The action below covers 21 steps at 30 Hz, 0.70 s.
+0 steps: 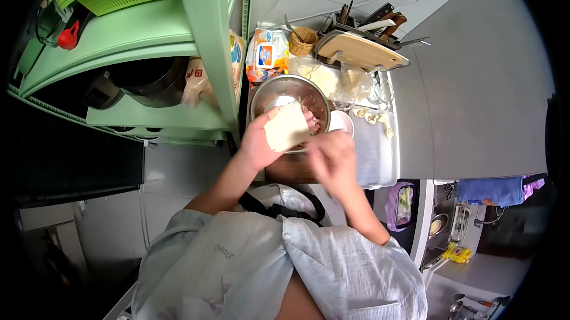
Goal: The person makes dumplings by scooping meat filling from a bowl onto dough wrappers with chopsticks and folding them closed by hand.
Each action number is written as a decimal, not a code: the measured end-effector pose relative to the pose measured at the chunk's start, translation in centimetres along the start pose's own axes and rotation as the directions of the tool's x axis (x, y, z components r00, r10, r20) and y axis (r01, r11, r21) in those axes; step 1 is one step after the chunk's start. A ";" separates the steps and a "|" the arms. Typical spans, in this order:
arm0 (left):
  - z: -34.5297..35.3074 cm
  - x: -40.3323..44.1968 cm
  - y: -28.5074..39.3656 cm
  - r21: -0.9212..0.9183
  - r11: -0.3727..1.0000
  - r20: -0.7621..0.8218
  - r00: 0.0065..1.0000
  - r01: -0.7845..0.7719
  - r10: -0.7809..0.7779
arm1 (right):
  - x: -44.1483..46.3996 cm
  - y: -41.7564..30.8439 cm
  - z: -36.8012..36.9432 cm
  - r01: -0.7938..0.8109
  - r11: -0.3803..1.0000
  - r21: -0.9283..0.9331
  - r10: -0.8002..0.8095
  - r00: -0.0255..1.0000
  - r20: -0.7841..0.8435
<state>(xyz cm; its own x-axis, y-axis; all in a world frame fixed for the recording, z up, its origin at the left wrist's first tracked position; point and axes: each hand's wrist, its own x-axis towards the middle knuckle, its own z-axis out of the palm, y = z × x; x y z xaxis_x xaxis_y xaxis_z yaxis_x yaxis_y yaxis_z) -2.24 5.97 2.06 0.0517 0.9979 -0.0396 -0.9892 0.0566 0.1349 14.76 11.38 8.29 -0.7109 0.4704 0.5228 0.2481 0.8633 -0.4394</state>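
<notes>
We hold our left hand (pixel 256 145) palm up at the metal bowl's (pixel 306 87) seven o'clock, its grip grasping a pale dough wrapper (pixel 288 127) between thumb and fingers, above the bowl's six o'clock side. Our right hand (pixel 333 157) hangs blurred at five o'clock; whether its grip is clenched or released, we cannot tell.

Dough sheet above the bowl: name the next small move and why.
Probably bring a little pinkish mix from the bowl onto the dough sheet with the right hand: the left hand holds the sheet flat, its top seemingly bare.
</notes>
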 end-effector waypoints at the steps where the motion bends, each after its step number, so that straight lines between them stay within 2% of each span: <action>1: -0.3 -0.1 0.3 0.021 1.000 0.018 1.000 -0.007 0.006 | -1.0 1.6 -0.3 -0.111 0.993 0.029 0.113 0.989 -0.090; 2: -0.7 -0.3 0.6 0.079 0.997 0.000 1.000 -0.011 0.011 | -1.5 2.8 -1.1 -0.287 0.958 -0.016 0.283 0.951 -0.128; 3: -1.2 -0.5 0.9 0.137 0.990 -0.017 1.000 -0.014 0.017 | -2.5 5.2 -1.2 -0.368 0.929 -0.023 0.362 0.922 -0.136; 4: -1.9 -0.6 1.2 0.194 0.981 -0.033 0.999 -0.015 0.021 | -3.3 6.7 -1.4 -0.538 0.843 -0.001 0.537 0.841 -0.067; 6: -3.9 -0.8 1.4 0.273 0.960 -0.157 0.982 -0.059 0.105 | -6.2 10.3 -0.9 -0.586 0.808 -0.069 0.587 0.786 0.194; 8: -4.4 -1.4 1.8 0.360 0.928 -0.252 0.947 -0.099 0.199 | -7.6 10.3 1.0 -0.442 0.890 -0.113 0.456 0.856 0.244; 9: -5.3 -1.6 2.1 0.372 0.925 -0.332 0.919 -0.080 0.213 | -8.0 9.9 2.1 -0.369 0.921 -0.128 0.390 0.879 0.273; 10: -6.0 -1.9 2.4 0.383 0.922 -0.336 0.920 -0.060 0.200 | -8.0 9.5 3.1 -0.265 0.959 -0.101 0.283 0.922 0.265; 12: -7.2 -2.4 2.8 0.405 0.914 -0.344 0.923 -0.022 0.174 | -7.6 8.4 4.8 -0.303 0.952 -0.040 0.305 0.929 0.210; 13: -6.9 -2.9 2.8 0.424 0.906 -0.363 0.915 -0.006 0.176 | -6.8 8.1 5.9 -0.274 0.962 0.017 0.270 0.955 0.123; 14: -6.7 -3.2 2.8 0.364 0.931 -0.389 0.909 0.002 0.151 | -6.3 7.6 6.3 -0.308 0.948 0.083 0.304 0.951 0.058; 16: -6.1 -3.8 3.1 0.245 0.969 -0.437 0.894 0.013 0.098 | -5.3 8.3 7.0 -0.279 0.947 0.159 0.282 0.959 0.002; 20: -4.9 -5.0 3.3 0.262 0.965 -0.537 0.829 -0.011 0.155 | -4.5 9.5 4.8 -0.370 0.903 0.220 0.382 0.924 -0.016; 21: -5.1 -5.1 3.2 0.288 0.957 -0.557 0.809 -0.022 0.186 | -4.3 9.5 3.8 -0.442 0.846 0.300 0.462 0.887 0.003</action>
<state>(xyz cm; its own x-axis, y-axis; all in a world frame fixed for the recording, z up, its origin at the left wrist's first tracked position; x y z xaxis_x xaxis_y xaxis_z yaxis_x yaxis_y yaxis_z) -6.42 0.89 -2.40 -0.2186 0.7999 -0.5589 -0.9087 0.0419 0.4154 17.64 16.90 -0.94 -0.5175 0.8156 0.2587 0.3266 0.4678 -0.8213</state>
